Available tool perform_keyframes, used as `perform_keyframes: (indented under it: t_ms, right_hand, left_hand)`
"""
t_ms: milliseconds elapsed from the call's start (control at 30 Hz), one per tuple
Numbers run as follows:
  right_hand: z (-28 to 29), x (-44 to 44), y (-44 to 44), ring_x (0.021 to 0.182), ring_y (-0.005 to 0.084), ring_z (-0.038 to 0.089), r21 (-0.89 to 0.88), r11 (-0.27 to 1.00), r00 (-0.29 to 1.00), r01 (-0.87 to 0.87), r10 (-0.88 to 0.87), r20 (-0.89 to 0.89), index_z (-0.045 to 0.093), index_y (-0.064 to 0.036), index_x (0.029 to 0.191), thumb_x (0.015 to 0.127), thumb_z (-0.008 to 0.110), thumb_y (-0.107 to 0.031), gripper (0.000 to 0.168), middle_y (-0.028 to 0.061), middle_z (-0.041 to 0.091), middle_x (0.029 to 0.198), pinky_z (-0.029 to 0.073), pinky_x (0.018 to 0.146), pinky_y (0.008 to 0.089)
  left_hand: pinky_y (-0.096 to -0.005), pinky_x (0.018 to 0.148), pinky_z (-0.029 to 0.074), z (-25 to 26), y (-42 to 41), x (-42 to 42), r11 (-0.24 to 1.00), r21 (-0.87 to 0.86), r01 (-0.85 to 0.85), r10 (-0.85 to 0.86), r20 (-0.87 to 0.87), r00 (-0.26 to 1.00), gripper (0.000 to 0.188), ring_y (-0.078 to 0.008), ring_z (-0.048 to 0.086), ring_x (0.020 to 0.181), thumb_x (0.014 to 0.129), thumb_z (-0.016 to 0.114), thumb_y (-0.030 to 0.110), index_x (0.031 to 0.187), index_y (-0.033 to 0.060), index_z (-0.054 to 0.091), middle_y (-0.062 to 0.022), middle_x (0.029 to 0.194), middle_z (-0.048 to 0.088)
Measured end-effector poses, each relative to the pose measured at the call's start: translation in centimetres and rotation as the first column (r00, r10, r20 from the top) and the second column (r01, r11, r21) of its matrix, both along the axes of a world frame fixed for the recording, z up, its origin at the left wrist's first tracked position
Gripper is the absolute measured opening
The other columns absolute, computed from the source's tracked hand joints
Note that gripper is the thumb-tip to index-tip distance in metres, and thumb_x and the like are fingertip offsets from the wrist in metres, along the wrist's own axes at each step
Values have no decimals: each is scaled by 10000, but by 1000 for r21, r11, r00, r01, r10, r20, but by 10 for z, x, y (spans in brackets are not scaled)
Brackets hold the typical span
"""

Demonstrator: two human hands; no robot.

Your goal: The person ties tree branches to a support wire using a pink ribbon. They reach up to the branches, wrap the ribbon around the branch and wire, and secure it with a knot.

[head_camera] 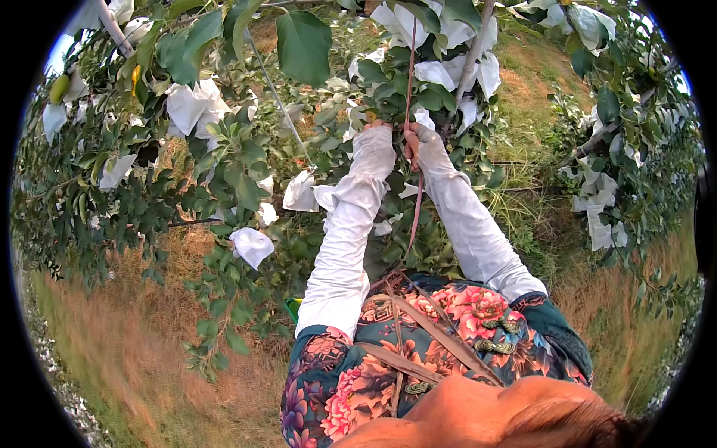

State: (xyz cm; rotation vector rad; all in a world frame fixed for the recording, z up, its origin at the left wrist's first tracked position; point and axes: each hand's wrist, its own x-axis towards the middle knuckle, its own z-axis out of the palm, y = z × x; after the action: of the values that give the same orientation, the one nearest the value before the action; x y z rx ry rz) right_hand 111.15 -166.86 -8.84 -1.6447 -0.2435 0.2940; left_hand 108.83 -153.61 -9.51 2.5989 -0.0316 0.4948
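Both my arms, in white sleeves, reach forward into the leaves of a fruit tree. My left hand (376, 126) is at the foliage, its fingers mostly hidden by the sleeve end and leaves, so what they touch cannot be told. Close beside it on the right, my right hand (412, 147) has its fingers curled at a long reddish-brown strap (415, 215), which runs from the branches above down towards my chest. White fruit bags (434, 74) hang among the leaves just above my hands. Another white bag (301, 192) hangs left of my left forearm.
Leafy branches with several white bags (252, 246) spread on the left, and more bags (599, 213) hang on the right. A thin grey rod or wire (277, 95) slants down at upper left. A thick branch (473, 50) rises behind my right hand. Grass covers the ground.
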Motion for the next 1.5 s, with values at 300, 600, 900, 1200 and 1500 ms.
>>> perform_keyframes:
  t_ms: [300, 600, 900, 1200, 1500]
  right_hand:
    - [-12, -11, 0, 409, 78, 411, 12, 998, 996, 57, -57, 70, 568, -45, 1014, 914, 447, -149, 187, -10, 468, 562, 345, 372, 222]
    - [-17, -48, 6, 575, 135, 535, -115, 935, 583, 336, -110, 805, 557, -6, 915, 871, 495, -67, 98, 52, 518, 634, 430, 509, 263]
    - [-129, -151, -69, 677, 164, 548, -550, 568, 715, -612, 695, -78, 614, -44, 925, 838, 527, -80, 128, 90, 601, 739, 444, 639, 300]
    - [-124, -159, -131, 750, 190, 569, -305, 845, 896, -440, 388, -217, 601, -14, 910, 823, 554, -81, 120, 109, 608, 784, 445, 689, 309]
    - [-109, -164, -139, 749, 272, 597, -455, 852, 962, -259, 272, -39, 610, -19, 897, 803, 551, -58, 118, 161, 598, 814, 464, 667, 340]
  left_hand:
    - [-274, 714, 463, 10, -4, -4, 629, -753, 195, -128, 148, 981, 231, -203, 603, 764, 861, 534, 178, 984, -3, 605, -130, 863, 632]
    - [-327, 577, 407, -18, 7, 6, 837, -521, 164, -86, 170, 982, 181, -217, 523, 584, 862, 515, 162, 790, 18, 595, -100, 624, 543]
    - [-262, 605, 391, -19, 16, -12, 870, -469, 154, -86, 163, 983, 150, -137, 483, 620, 869, 515, 133, 801, 18, 584, -62, 661, 540]
    - [-464, 861, 322, -1, -21, -18, 992, 116, 49, -70, 179, 981, 110, -242, 521, 909, 771, 606, 184, 817, 86, 628, -57, 841, 579]
    - [-437, 855, 358, 3, -152, 3, 875, 446, 188, -395, 435, 809, 90, -204, 496, 747, 712, 537, 124, 801, 124, 530, -30, 728, 471]
